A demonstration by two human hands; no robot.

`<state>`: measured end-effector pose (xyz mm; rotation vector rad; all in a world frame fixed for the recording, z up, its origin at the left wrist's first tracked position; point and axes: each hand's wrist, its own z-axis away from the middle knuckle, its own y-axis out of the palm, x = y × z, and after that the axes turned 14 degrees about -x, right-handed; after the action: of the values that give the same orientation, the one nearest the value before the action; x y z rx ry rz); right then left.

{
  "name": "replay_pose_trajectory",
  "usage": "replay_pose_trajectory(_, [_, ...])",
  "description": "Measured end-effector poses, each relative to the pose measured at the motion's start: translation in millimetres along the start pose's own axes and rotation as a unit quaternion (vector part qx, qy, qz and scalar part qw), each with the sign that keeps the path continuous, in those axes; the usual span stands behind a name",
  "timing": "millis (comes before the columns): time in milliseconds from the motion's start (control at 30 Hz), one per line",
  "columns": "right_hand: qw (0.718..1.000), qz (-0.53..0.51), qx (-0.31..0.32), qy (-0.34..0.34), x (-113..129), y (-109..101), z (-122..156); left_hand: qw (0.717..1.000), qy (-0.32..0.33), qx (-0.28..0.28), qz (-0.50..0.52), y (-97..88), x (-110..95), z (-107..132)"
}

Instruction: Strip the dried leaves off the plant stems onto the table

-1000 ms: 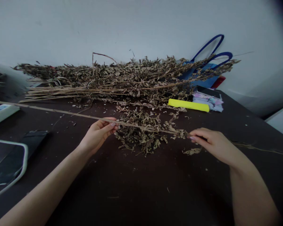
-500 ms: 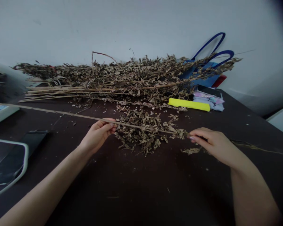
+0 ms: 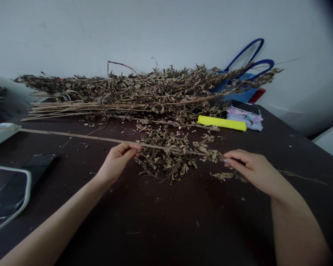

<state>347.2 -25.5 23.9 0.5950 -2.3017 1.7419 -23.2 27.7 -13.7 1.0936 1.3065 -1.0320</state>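
A long, thin dried stalk (image 3: pixel 77 135) stretches from the left side across to my right hand, with curled grey-brown leaves on its right part. My left hand (image 3: pixel 119 160) is closed in a pinch at the stalk's lower edge, left of the leaves; what lies between its fingertips is mostly hidden. My right hand (image 3: pixel 245 166) pinches the stalk's leafy right end between thumb and fingers. Beneath the stalk, between both hands, lies a heap of dried leaves (image 3: pixel 169 166) on the dark table (image 3: pixel 166 229).
Behind lies a large bundle of dried plants (image 3: pixel 155 92) against the wall. A yellow roll (image 3: pixel 222 123), a phone (image 3: pixel 244 107) on a cloth packet (image 3: pixel 246 120) and a blue bag (image 3: pixel 238 90) are at right. At left are a white power strip (image 3: pixel 4 135) and a dark phone (image 3: pixel 39 166).
My left hand has slid slightly right along the stalk. The stalk's left part has dropped a little and its end now shows near the power strip. My right hand stays almost in place.
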Motion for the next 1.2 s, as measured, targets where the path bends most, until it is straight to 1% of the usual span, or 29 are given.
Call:
replay_pose_trajectory(67, [1.0,-0.007,-0.014,0.013,1.9,-0.5,0.7,0.998,0.028,0.037,-0.04,2.1,-3.4,4.8])
replay_pose_trajectory(133, [0.999,-0.011,-0.032,0.026,3.5,-0.7,1.2,0.994,0.06,0.072,-0.059,3.2,-6.1,8.1])
replay_pose_trajectory(200, [0.998,-0.012,-0.045,0.035,4.1,-0.6,1.5,0.991,0.085,0.077,-0.069,3.0,-7.2,9.6])
replay_pose_trajectory(300, [0.997,-0.013,-0.056,0.041,3.5,-0.3,2.0,0.989,0.093,0.057,-0.096,0.0,-7.5,9.0])
replay_pose_trajectory(333, [0.997,-0.015,-0.059,0.041,3.2,-0.2,2.2,0.987,0.096,0.058,-0.111,-1.7,-7.9,8.5])
replay_pose_trajectory(367, [0.997,-0.018,-0.061,0.04,3.1,-0.2,2.4,0.984,0.099,0.074,-0.129,-3.7,-8.6,8.3])
replay_pose_trajectory(400, [0.997,-0.021,-0.063,0.038,3.2,-0.2,2.7,0.978,0.097,0.109,-0.149,-5.9,-9.9,8.3])
replay_pose_trajectory(433, [0.997,-0.024,-0.064,0.035,3.6,-0.3,2.9,0.967,0.09,0.166,-0.17,-8.0,-11.4,8.8])
replay_pose_trajectory(467, [0.997,-0.026,-0.064,0.032,4.1,-0.4,3.0,0.949,0.078,0.24,-0.19,-9.8,-13.0,9.7])
replay_pose_trajectory(500, [0.997,-0.027,-0.063,0.03,4.7,-0.6,3.1,0.923,0.063,0.317,-0.207,-11.0,-14.6,11.2])
replay_pose_trajectory(533, [0.997,-0.027,-0.061,0.028,5.3,-0.8,3.1,0.896,0.051,0.383,-0.219,-11.6,-15.9,13.0])
replay_pose_trajectory(567, [0.997,-0.027,-0.059,0.028,5.8,-0.9,3.1,0.875,0.048,0.425,-0.227,-11.5,-16.7,14.9])
replay_pose_trajectory(600, [0.998,-0.027,-0.056,0.029,6.3,-1.0,3.0,0.865,0.057,0.442,-0.233,-10.8,-17.0,16.8])
replay_pose_trajectory(633, [0.998,-0.026,-0.054,0.029,6.6,-0.9,2.7,0.866,0.073,0.436,-0.236,-9.7,-16.8,18.2])
replay_pose_trajectory(700, [0.998,-0.023,-0.05,0.026,6.9,-0.3,2.0,0.885,0.098,0.387,-0.238,-7.4,-14.8,19.5])
replay_pose_trajectory(733, [0.998,-0.02,-0.05,0.022,6.9,0.3,1.6,0.894,0.1,0.364,-0.24,-6.6,-13.4,19.2])
replay_pose_trajectory(833, [0.999,-0.018,-0.047,0.007,7.6,2.8,0.3,0.916,0.068,0.324,-0.225,-5.4,-9.1,17.4])
replay_pose_trajectory(967, [0.999,-0.019,-0.031,-0.003,11.8,6.6,-0.4,0.939,0.029,0.302,-0.16,-1.9,-6.9,20.0])
replay_pose_trajectory(1033, [0.999,-0.019,-0.027,-0.004,14.9,8.8,-0.4,0.951,-0.002,0.283,-0.121,1.8,-7.2,23.1])
replay_pose_trajectory(1100, [1.0,-0.018,-0.022,-0.006,18.1,11.1,-0.3,0.964,-0.032,0.252,-0.084,5.7,-8.1,25.5])
replay_pose_trajectory(1200, [1.0,-0.02,-0.011,-0.016,22.8,14.1,-0.2,0.978,-0.055,0.198,-0.041,10.2,-8.8,27.0])
